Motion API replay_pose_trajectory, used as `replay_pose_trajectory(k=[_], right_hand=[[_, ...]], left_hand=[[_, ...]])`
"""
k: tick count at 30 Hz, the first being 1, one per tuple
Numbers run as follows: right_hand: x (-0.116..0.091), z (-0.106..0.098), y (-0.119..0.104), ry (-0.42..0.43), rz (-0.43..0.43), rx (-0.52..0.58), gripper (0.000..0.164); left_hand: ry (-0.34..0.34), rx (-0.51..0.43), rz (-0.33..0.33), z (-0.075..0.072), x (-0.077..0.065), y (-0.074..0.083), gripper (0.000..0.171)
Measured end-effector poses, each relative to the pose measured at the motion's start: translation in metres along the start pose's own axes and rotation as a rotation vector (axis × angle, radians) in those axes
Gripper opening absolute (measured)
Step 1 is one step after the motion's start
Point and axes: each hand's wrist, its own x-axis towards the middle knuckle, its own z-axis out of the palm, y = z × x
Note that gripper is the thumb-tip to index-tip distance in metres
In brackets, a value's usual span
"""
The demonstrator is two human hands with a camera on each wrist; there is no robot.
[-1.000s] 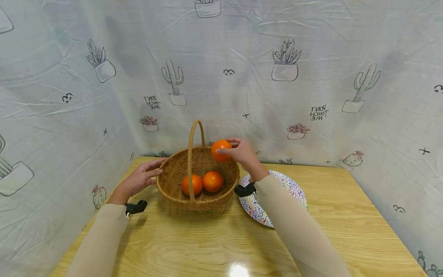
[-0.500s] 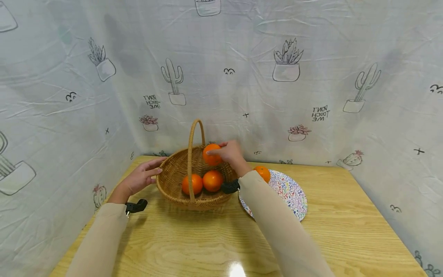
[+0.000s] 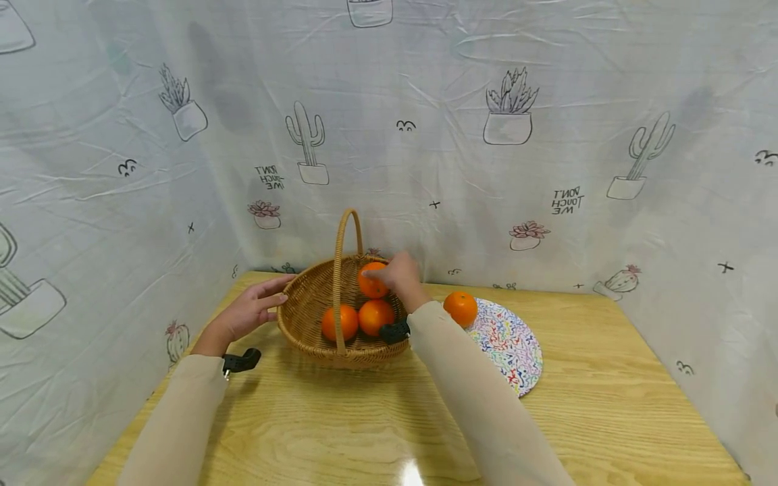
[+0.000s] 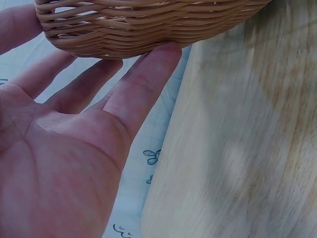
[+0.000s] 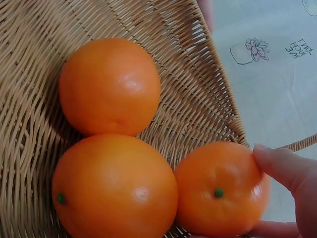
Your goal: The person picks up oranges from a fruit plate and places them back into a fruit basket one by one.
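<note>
The orange [image 5: 222, 191] is round and shiny. The right hand [image 3: 402, 278] pinches it; the wide left hand [image 3: 250, 312] touches the basket [image 3: 308, 309].

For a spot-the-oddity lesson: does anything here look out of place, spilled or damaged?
The lettering on the backdrop looks backwards, odd for printed words. No spill or damage shows on the basket, plate or oranges.

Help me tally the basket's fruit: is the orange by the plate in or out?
Out: the head view shows the orange right of the basket, at the plate's edge.
</note>
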Motion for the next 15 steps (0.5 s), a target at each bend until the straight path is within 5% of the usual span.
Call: replay_pose_trajectory(k=[7,15], right_hand=[[0.001,-0.003,0.001,-0.055,0.029,0.018,0.048],[-0.009,-0.019,0.007,-0.117,-0.074,0.076,0.043]], left_hand=[[0.001,0.004,0.006,0.000,0.001,-0.001,0.062],[0.001,0.014,0.002,0.000,0.002,-0.001,0.063]])
